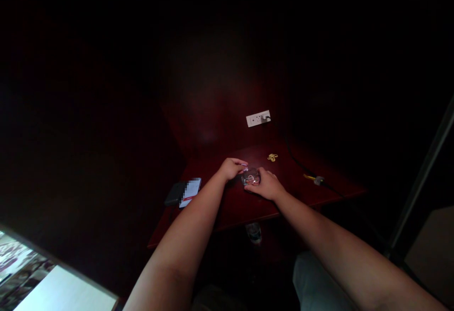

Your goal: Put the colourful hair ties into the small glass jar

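Observation:
My right hand [267, 185] is wrapped around a small clear round container [251, 177] on the dark red table [244, 207]. Several small things, some whitish and some reddish, show through its wall; their kind is too small to tell. At the container's upper left rim is my left hand [232, 168], its thumb and fingers pinched together. Whatever lies between those fingertips is too small to make out. Beyond my hands, a little bundle of yellow loops [272, 157] rests on the tabletop.
A phone [190, 192] with a lit screen lies beside a black flat object [174, 194] on the left. On the back wall is a white socket strip [258, 118] with a plug. A dark cable [331, 188] crosses the right side. Below the table edge stands a bottle [254, 233].

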Demonstrator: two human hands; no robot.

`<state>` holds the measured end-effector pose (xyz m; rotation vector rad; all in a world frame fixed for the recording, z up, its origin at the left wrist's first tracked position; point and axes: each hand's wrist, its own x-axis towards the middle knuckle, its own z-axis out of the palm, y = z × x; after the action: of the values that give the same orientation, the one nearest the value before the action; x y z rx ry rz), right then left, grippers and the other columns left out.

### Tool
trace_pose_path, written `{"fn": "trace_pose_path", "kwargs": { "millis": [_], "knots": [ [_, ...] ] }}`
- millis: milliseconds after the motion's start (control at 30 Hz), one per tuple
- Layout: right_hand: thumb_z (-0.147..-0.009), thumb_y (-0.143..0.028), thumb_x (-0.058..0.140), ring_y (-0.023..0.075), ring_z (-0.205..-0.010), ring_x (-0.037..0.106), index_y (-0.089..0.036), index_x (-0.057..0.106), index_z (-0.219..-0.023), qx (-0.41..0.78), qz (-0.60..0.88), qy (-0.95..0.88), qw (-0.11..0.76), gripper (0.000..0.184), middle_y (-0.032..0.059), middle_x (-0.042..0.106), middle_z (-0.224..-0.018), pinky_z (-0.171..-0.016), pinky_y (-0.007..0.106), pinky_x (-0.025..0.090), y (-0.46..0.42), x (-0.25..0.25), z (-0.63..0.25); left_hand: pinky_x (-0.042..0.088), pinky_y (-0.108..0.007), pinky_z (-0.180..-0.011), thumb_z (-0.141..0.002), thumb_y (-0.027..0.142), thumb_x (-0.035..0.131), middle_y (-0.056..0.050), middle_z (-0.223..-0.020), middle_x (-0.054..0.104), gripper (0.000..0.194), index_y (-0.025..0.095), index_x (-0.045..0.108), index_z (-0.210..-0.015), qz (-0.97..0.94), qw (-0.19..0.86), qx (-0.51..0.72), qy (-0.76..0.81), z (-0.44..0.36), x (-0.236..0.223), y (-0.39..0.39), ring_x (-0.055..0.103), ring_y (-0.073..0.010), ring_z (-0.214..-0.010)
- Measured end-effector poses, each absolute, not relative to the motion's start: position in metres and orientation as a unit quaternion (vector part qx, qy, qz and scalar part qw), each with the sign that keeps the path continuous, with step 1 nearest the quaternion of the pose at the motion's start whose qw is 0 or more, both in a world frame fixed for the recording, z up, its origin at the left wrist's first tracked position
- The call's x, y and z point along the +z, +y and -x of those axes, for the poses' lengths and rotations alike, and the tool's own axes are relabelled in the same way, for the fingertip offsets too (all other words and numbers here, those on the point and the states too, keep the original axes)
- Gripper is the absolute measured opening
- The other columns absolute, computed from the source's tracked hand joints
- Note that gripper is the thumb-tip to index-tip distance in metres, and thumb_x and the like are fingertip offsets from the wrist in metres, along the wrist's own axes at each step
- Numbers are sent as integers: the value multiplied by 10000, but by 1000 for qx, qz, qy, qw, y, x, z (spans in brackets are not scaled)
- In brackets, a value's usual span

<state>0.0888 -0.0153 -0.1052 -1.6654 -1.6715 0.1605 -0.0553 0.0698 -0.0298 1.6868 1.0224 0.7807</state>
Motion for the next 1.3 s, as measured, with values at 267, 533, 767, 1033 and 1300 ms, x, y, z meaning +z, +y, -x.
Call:
{"fn": "trace_pose_path", "kwargs": {
  "millis": [267,533,767,1033,1300],
  "knots": [
    [-585,-692,667,256,-936,594,-192,516,-1044,60,654,-654,375,696,95,632,-980,-787,324,400,-16,-105,-89,502,-213,-599,-648,70,726,-38,-601,659,136,82,713,-784,-696,477,323,428,53,-26,73,580,-79,-537],
    [-590,-678,674,264,-944,591,-188,515,-1060,56,657,-653,372,698,93,635,-990,-780,324,391,-18,-103,-87,475,-214,-574,-644,166,763,-36,-619,652,158,89,680,-753,-715,473,289,427,51,-24,77,572,-84,-547],
    [-585,-686,673,262,-929,589,-198,513,-1080,57,650,-657,379,713,94,635,-983,-781,329,387,-17,-104,-88,357,-215,-498,-780,346,587,3,-545,576,273,99,677,-708,-821,308,212,431,60,-27,83,436,-73,-466],
    [-581,-702,664,259,-932,581,-211,514,-1085,59,650,-655,381,720,88,629,-977,-777,326,384,-15,-107,-90,312,-243,-513,-821,374,467,29,-505,499,329,125,665,-736,-843,253,177,441,58,-24,81,392,-97,-464],
    [-574,-686,681,262,-944,580,-198,521,-1073,64,663,-647,372,716,90,624,-983,-779,317,377,-16,-106,-89,284,-242,-491,-750,451,557,33,-482,477,342,134,631,-643,-860,220,134,441,59,-20,77,387,-93,-469]
  ]
}}
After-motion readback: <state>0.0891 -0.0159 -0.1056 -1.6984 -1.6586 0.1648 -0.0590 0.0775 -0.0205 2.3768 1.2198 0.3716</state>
